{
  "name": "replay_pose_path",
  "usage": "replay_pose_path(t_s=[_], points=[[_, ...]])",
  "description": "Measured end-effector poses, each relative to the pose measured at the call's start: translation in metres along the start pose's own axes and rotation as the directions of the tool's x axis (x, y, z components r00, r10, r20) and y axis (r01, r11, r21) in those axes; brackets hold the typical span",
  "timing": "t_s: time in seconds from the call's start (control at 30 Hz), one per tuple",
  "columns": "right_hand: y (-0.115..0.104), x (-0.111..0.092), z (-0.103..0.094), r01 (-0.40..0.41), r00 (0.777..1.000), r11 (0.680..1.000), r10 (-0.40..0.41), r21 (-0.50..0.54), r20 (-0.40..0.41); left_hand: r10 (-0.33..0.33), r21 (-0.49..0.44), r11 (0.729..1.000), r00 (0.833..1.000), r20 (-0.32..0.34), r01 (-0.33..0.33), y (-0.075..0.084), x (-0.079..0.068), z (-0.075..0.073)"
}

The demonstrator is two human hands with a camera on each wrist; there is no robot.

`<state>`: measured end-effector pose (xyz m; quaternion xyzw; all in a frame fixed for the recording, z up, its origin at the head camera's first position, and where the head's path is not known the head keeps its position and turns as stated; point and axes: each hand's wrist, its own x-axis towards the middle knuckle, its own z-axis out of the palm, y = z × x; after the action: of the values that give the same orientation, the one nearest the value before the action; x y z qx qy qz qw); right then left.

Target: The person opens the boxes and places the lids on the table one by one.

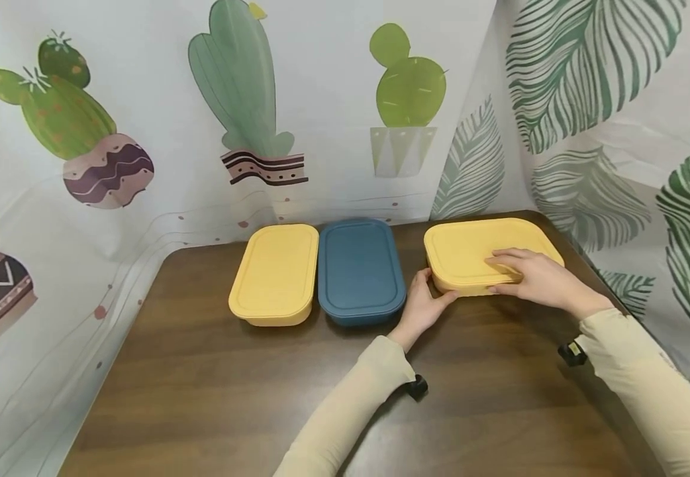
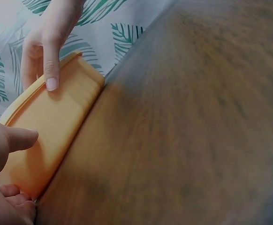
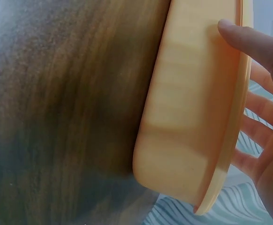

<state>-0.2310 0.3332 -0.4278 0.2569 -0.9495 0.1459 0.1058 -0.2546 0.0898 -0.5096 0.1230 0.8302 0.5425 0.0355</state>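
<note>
A lidded yellow food container lies sideways at the table's back right, with both hands on it. The left hand holds its near left corner. In the left wrist view the left thumb lies along the front wall, while the other fingers sit low by the left end. The right hand spans the front edge: its thumb is against the front wall and its fingers reach over the lid. To the left, a blue lidded container stands lengthwise beside another yellow container.
The containers stand on a dark brown wooden table near its back edge. Behind and beside it hangs a white cloth printed with cacti and leaves. A small black device is worn at the left wrist, another at the right.
</note>
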Motion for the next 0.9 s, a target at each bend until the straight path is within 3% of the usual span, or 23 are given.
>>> replay_pose_path(t_s=[0.6, 0.9], points=[[0.003, 0.003, -0.01, -0.105, 0.992, 0.991, 0.098, 0.082, 0.085, 0.001, 0.03, 1.0, 1.0, -0.012, -0.001, 0.003, 0.002, 0.001], [0.003, 0.007, -0.01, -0.103, 0.991, 0.99, 0.094, 0.095, 0.098, -0.01, 0.031, 0.999, 1.0, -0.02, 0.01, 0.001, 0.002, -0.002]])
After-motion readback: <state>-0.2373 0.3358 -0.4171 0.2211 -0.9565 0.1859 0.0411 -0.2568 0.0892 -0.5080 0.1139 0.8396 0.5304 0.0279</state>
